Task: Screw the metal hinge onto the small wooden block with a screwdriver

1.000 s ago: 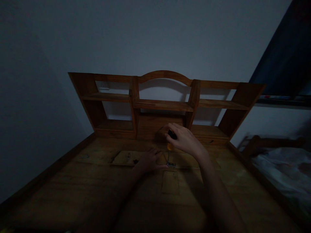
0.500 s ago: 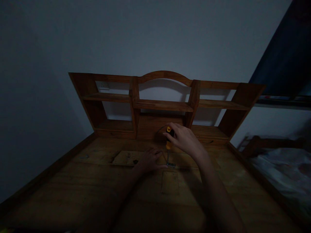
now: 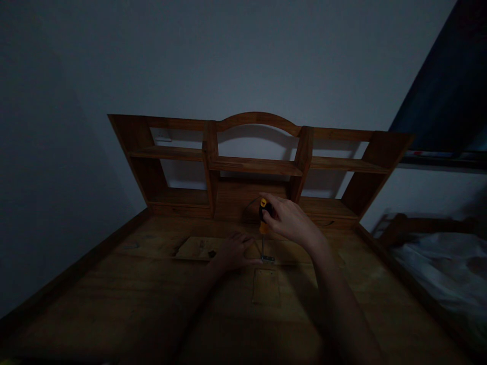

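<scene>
My right hand is closed around the yellow and black handle of a screwdriver. Its shaft points straight down, and the tip meets the left end of a small metal hinge. My left hand rests on the wood just left of it, fingers and thumb apart, with the thumb reaching the hinge's edge. Under that hand lies a pale strip of wood with a dark piece of hardware on it. A small rectangular wooden panel lies in front of the hinge.
The wooden surface is bordered by raised side rails. A wooden shelf unit with an arched top stands at its far edge, against the wall. To the right are a dark curtain and pale bedding. The room is dim.
My right fingers have shifted slightly on the screwdriver's handle. The tip stays at the hinge, and my left hand has not moved.
</scene>
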A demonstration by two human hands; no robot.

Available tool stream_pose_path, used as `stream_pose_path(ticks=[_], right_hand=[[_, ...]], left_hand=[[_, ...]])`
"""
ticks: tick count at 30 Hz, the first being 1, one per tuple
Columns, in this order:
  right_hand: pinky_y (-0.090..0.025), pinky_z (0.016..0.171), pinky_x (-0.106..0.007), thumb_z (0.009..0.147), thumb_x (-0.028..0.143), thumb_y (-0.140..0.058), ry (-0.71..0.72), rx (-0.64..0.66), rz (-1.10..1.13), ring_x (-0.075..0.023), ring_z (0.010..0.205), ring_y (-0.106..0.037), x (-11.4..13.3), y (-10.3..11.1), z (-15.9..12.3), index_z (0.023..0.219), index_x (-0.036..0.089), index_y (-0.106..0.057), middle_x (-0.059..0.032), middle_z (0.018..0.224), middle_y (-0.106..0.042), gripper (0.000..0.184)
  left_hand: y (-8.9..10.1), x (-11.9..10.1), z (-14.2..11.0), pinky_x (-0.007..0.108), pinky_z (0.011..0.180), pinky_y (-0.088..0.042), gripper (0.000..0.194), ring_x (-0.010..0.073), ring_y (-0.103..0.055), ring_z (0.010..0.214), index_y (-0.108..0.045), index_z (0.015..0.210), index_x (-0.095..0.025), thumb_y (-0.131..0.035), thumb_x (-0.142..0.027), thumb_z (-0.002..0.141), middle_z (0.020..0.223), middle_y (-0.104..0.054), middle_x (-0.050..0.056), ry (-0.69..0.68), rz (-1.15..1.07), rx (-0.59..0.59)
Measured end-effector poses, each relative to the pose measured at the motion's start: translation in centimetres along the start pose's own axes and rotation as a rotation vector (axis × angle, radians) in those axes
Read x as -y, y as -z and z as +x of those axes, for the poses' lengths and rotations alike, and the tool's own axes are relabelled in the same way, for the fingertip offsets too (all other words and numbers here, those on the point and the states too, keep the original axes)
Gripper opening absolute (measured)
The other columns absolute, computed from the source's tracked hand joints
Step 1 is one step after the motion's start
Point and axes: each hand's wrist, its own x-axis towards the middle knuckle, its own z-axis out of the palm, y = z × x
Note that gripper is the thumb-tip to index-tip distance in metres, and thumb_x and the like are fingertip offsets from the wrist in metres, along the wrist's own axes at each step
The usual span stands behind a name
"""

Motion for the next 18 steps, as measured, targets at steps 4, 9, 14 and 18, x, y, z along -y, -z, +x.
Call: stream_pose_path(ticks=[4, 9, 14, 18], right_hand=[[-0.045, 0.091, -0.035, 0.093, 0.026, -0.047, 0.007, -0.009, -0.005, -0.0236, 0.103, -0.063, -0.14, -0.08, -0.01, 0.143, 0.017, -0.043, -0.0116, 0.124, -0.063, 0.051], [-0.045, 0.090, -0.034, 0.094, 0.026, -0.047, 0.003, 0.001, -0.018, -0.0233, 0.101, -0.064, -0.09, -0.11, 0.00, 0.141, 0.018, -0.044, -0.0108, 0.119, -0.064, 0.048], [-0.045, 0.088, -0.033, 0.094, 0.026, -0.047, 0.006, -0.005, -0.024, -0.0229, 0.100, -0.063, -0.08, -0.16, 0.03, 0.140, 0.017, -0.044, -0.0113, 0.120, -0.063, 0.047], [-0.044, 0.084, -0.031, 0.094, 0.026, -0.048, 0.003, -0.005, -0.020, -0.0210, 0.093, -0.064, -0.14, -0.22, 0.11, 0.138, 0.018, -0.045, -0.0106, 0.116, -0.064, 0.044]], left_hand=[[-0.25, 0.07, -0.08, 0.046, 0.104, -0.040, 0.076, 0.0293, -0.056, 0.111, -0.063, 0.122, -0.020, -0.050, -0.080, 0.078, 0.117, -0.062, 0.012, 0.009, 0.009, 0.009], [-0.33, 0.10, -0.06, 0.045, 0.103, -0.041, 0.076, 0.0287, -0.056, 0.111, -0.062, 0.124, -0.020, -0.050, -0.080, 0.078, 0.117, -0.062, 0.012, 0.006, 0.005, 0.014], [-0.22, 0.10, 0.01, 0.045, 0.101, -0.042, 0.075, 0.0289, -0.056, 0.109, -0.063, 0.121, -0.020, -0.050, -0.080, 0.078, 0.116, -0.063, 0.011, -0.004, 0.006, 0.006], [-0.33, 0.18, -0.05, 0.045, 0.101, -0.042, 0.077, 0.0291, -0.056, 0.110, -0.062, 0.124, -0.018, -0.049, -0.079, 0.080, 0.116, -0.062, 0.013, -0.002, 0.011, 0.010]])
